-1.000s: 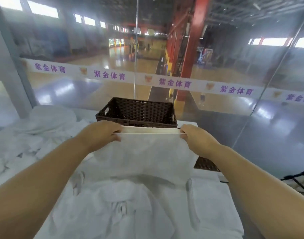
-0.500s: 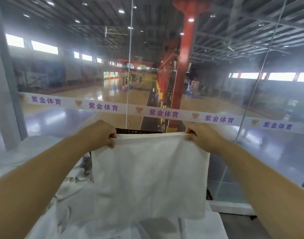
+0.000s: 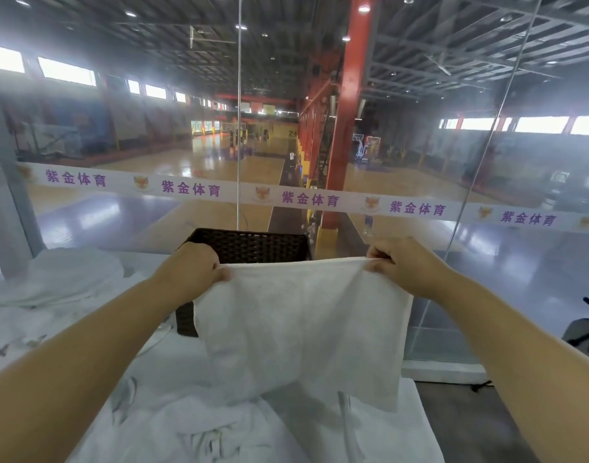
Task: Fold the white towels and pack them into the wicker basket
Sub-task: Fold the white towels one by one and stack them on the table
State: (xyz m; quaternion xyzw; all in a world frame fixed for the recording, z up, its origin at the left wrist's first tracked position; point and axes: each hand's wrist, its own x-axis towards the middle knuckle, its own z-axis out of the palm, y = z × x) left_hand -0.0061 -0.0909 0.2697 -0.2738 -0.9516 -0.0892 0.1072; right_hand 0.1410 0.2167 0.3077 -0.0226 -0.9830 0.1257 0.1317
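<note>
The left hand (image 3: 189, 272) and the right hand (image 3: 405, 265) each pinch a top corner of one white towel (image 3: 303, 329), which hangs between and below them. One wicker basket (image 3: 253, 245) (dark brown) stands just beyond the left hand.

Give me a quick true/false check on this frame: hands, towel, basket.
1. The left hand and the right hand each pinch the top edge of the white towel. True.
2. The wicker basket stands behind the towel and is partly hidden by it. True.
3. The towel is already packed in the basket. False: it hangs from the hands, spread out in front of the basket.
4. The basket is white plastic. False: it is a dark brown weave.
5. Loose white towels lie heaped to the left of the basket. True.
</note>
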